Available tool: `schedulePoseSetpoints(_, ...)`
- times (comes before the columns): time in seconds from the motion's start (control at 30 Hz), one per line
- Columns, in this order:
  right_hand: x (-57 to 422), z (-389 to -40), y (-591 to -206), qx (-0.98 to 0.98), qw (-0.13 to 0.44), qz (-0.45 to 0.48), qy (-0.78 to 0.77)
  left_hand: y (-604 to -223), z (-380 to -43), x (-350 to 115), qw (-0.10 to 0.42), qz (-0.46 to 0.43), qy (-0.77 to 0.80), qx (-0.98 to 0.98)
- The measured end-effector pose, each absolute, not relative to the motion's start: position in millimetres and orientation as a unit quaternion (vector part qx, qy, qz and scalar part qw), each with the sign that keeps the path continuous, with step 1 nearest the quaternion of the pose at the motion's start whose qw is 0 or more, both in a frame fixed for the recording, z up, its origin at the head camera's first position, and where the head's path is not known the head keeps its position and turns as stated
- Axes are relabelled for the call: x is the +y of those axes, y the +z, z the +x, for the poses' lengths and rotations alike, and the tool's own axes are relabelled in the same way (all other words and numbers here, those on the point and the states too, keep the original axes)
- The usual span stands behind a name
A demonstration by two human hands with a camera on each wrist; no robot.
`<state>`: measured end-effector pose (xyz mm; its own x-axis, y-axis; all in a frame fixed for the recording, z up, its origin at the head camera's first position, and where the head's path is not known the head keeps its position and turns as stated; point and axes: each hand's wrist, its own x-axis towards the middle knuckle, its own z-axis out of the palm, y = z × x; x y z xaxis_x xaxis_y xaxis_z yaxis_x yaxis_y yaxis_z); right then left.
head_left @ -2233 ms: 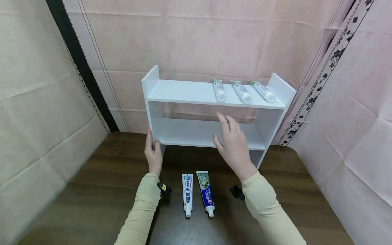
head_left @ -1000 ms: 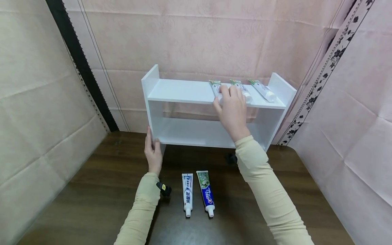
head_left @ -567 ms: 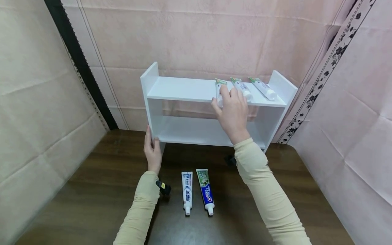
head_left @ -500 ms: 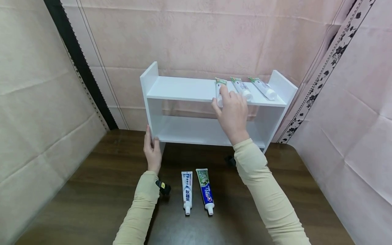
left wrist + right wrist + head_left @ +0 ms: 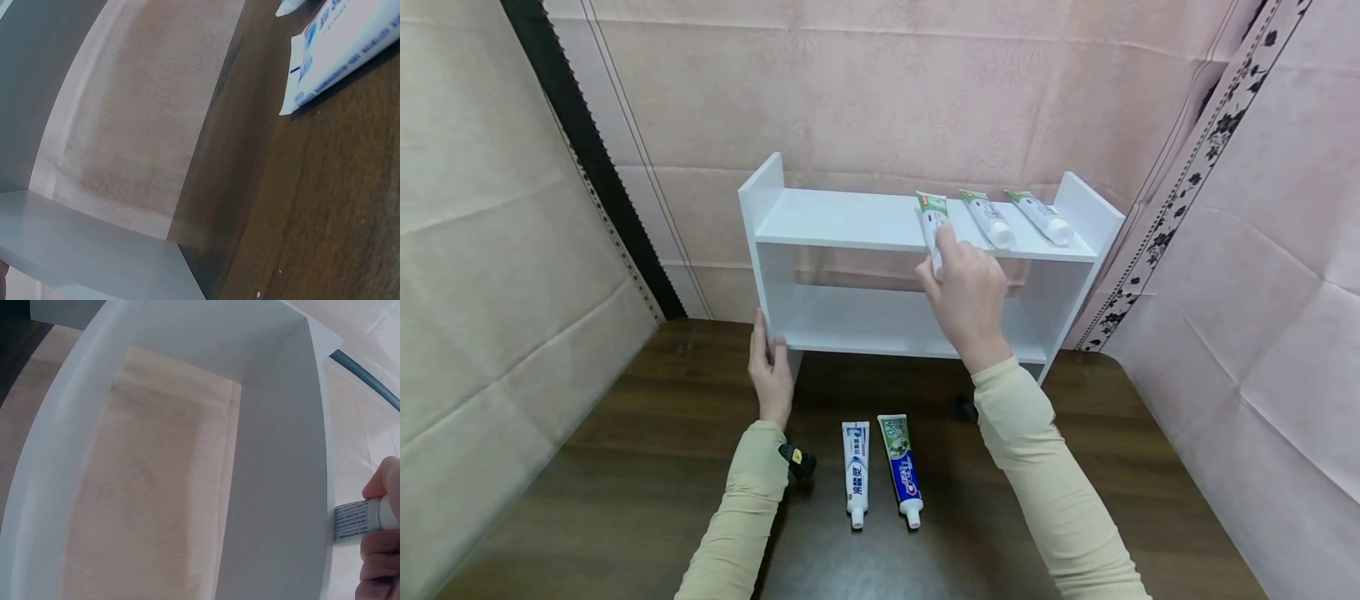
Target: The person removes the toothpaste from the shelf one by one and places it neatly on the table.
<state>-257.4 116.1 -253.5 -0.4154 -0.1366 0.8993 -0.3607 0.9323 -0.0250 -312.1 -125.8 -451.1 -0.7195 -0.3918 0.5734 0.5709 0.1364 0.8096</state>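
Observation:
A white two-tier shelf (image 5: 850, 221) stands at the back of the table. My right hand (image 5: 967, 304) pinches a white and green toothpaste tube (image 5: 932, 217) by its cap end; the tube juts past the upper board's front edge. In the right wrist view, thumb and fingers grip the white cap of this toothpaste tube (image 5: 351, 520), beside the board. My left hand (image 5: 771, 379) holds the shelf's left side panel, fingers along the outside and thumb at the front. Two more toothpaste tubes, a middle one (image 5: 988, 221) and a right one (image 5: 1040, 218), lie on the upper board, caps forward.
On the brown wooden table (image 5: 625, 475) between the forearms lie a white and blue toothpaste tube (image 5: 856, 471) and a green and blue toothpaste tube (image 5: 902, 467), caps towards me. Pale cloth walls (image 5: 880, 92) enclose the back and both sides.
My right hand has risen from in front of the shelf to the upper board and taken the leftmost tube by its cap. That tube has since come forward over the edge. My left hand stays put.

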Motion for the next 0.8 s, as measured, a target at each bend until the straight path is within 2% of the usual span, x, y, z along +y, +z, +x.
schedulePoseSetpoints(0.53, 123.0, -240.0, -269.0, -0.816, 0.539, 0.190, 0.093, -452.6, -313.7, -126.5, 0.369, -0.066, -0.653, -0.659)
schedulePoseSetpoints(0.8, 128.7, -231.8, -284.4, -0.795, 0.550, 0.214, 0.140, -436.3, -297.8, -122.7, 0.357, -0.068, -0.655, -0.662)
